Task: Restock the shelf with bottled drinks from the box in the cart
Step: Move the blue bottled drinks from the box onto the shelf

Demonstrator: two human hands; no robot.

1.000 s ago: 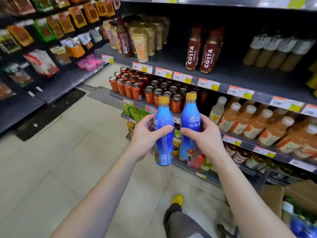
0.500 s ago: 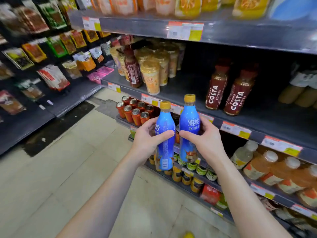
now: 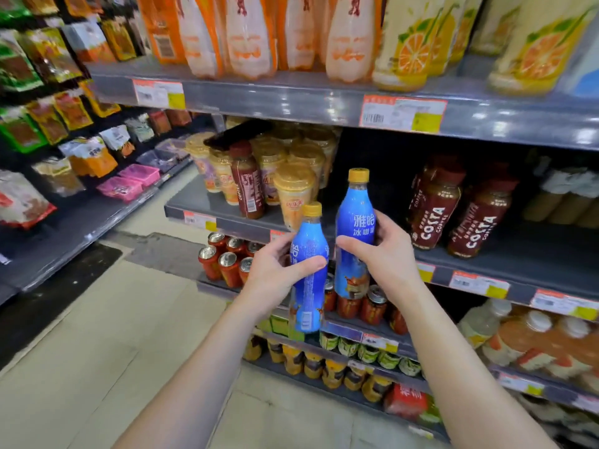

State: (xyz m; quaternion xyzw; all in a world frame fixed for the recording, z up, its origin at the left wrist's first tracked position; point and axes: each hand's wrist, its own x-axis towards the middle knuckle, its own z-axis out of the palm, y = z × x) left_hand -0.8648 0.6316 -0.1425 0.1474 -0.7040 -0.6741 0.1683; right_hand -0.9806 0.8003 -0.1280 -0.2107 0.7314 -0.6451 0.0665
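Observation:
I hold two blue bottles with yellow caps upright in front of the drinks shelving. My left hand [image 3: 275, 273] grips the left blue bottle [image 3: 308, 286] round its middle. My right hand [image 3: 385, 254] grips the right blue bottle [image 3: 355, 228], which is raised higher, its cap level with the grey middle shelf [image 3: 518, 251]. That shelf has a dark open gap behind the raised bottle, between the milk tea cups [image 3: 295, 192] and two brown Costa coffee bottles [image 3: 453, 212]. The box and the cart are out of view.
The top shelf [image 3: 291, 98] carries orange and pale bottles. Red cans [image 3: 223, 260] and small cans fill the lower shelves, with pale orange bottles [image 3: 534, 345] at lower right. Snack packets [image 3: 48, 124] hang along the left aisle wall. Beige floor tiles lie below.
Both bottles have risen from the can shelf level toward the middle shelf. The right bottle now sits higher than the left. My view has tilted upward, and the box is no longer visible.

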